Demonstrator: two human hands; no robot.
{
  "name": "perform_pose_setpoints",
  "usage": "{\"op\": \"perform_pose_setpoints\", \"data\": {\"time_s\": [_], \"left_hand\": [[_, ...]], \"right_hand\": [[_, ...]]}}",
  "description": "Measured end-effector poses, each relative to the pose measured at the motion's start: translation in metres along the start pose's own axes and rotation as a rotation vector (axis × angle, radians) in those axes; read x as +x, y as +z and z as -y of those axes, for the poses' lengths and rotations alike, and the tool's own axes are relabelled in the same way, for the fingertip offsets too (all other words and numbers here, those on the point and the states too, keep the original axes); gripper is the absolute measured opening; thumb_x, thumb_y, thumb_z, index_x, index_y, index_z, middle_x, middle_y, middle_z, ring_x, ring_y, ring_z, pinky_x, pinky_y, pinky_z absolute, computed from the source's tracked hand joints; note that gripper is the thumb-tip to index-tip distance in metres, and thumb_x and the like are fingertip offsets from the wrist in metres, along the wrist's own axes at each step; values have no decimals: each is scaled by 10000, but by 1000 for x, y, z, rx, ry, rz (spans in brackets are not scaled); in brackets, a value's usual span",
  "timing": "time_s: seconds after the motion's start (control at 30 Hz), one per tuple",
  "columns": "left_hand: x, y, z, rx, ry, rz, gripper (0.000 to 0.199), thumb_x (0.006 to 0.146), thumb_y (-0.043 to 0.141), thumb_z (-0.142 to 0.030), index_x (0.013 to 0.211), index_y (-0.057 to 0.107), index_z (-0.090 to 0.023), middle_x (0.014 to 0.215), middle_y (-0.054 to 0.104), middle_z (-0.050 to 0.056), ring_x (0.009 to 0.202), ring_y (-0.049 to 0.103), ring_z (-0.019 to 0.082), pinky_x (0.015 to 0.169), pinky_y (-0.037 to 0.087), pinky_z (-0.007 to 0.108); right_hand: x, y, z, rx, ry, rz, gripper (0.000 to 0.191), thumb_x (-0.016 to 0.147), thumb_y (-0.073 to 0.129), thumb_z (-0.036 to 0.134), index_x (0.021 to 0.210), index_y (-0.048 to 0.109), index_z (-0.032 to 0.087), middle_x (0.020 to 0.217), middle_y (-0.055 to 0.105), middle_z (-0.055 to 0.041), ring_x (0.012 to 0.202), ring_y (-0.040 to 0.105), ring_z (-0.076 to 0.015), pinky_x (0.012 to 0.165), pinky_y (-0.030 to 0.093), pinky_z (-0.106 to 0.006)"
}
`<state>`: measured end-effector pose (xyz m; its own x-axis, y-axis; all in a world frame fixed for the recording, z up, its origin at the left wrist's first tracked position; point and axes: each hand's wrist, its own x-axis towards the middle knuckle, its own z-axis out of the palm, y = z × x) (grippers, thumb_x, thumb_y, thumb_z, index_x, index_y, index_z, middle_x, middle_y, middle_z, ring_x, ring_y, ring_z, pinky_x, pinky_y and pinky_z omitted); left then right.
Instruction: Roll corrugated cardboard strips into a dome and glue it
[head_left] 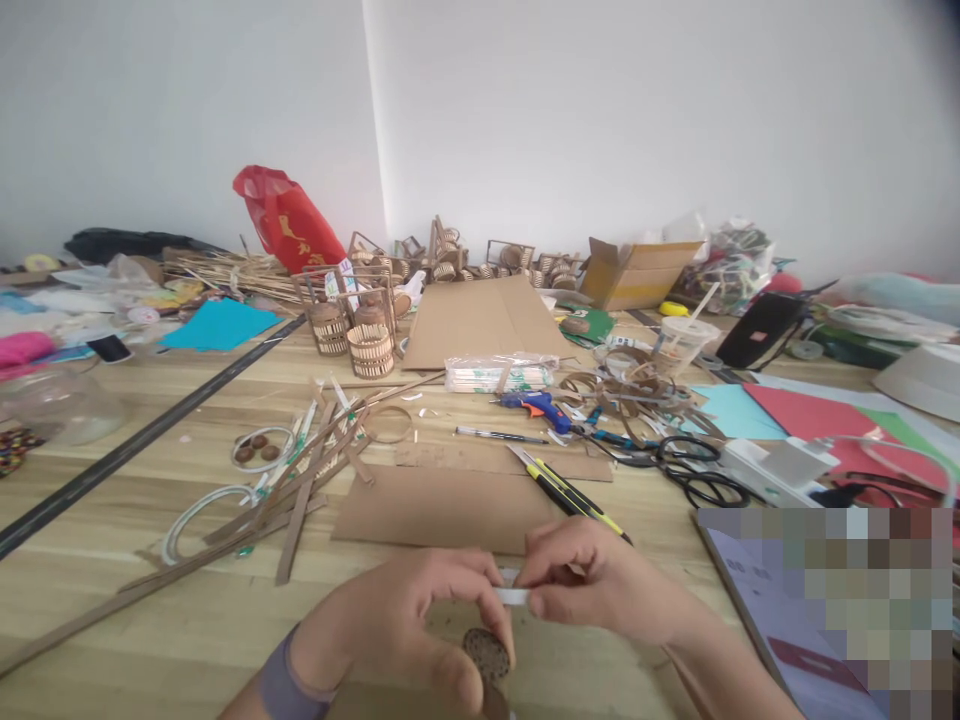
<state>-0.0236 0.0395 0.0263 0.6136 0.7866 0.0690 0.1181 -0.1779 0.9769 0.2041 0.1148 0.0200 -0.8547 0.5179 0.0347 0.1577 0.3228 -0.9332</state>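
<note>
Near the table's front edge, my left hand is curled with its fingers round a small dark brown round piece with a speckled face. A short white strip stretches between the fingertips of both hands. My right hand pinches the strip's right end between thumb and fingers. Behind the hands lies a flat brown cardboard piece. A yellow and black cutter rests partly on it, just behind my right hand. What lies under my left palm is hidden.
Brown strips lie at left beside a white ring. A blue glue gun, black scissors and a power strip stand behind and right. Small slatted baskets stand farther back, near a lidded cup.
</note>
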Motion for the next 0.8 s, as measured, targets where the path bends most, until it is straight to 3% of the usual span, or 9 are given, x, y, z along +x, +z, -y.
{"op": "perform_pose_setpoints", "data": {"time_s": [0.13,0.23,0.3,0.43,0.6,0.7,0.8], "left_hand": [[-2,5,8,-236,68,4,588,639,680,-718,825,745,-164,856,556,38,777,528,165,762,404,272],[-5,4,12,-484,160,-14,546,622,735,-665,768,735,-139,821,547,36,758,537,156,733,411,264],[-6,2,12,-525,180,4,532,624,749,-645,747,733,-128,806,549,40,753,536,154,732,410,266],[-5,-3,7,-426,126,56,539,600,769,-638,772,742,-128,840,570,47,789,537,164,783,402,282],[-2,-2,1,-184,39,47,567,630,719,-681,832,739,-152,882,591,46,807,544,173,779,410,274],[0,2,0,34,16,-15,603,676,640,-734,880,724,-172,886,586,37,786,531,168,751,417,266],[1,6,2,225,-1,-94,602,734,570,-748,931,700,-194,905,579,36,826,532,185,776,422,279]], "right_hand": [[1,-2,-5,183,51,6,353,736,754,477,739,743,124,619,542,21,528,405,-70,485,314,-210],[0,-6,-9,299,33,48,358,749,744,484,744,729,127,668,610,-11,585,493,-93,544,379,-220],[-1,-8,-10,333,4,60,370,760,730,497,752,727,127,691,629,-26,623,532,-108,574,401,-229],[-4,-9,-9,318,-12,31,337,779,725,462,722,725,129,659,572,-3,578,489,-90,530,365,-215],[-3,-7,-5,90,-33,-83,300,830,675,438,846,750,148,691,581,-11,570,493,-95,512,388,-216],[1,-2,-2,-93,-162,-303,190,877,635,339,959,734,199,877,671,-66,778,629,-162,668,509,-272],[4,3,-1,-344,-319,-437,159,874,618,192,986,718,246,1028,686,-87,972,654,-200,810,542,-316]]}}
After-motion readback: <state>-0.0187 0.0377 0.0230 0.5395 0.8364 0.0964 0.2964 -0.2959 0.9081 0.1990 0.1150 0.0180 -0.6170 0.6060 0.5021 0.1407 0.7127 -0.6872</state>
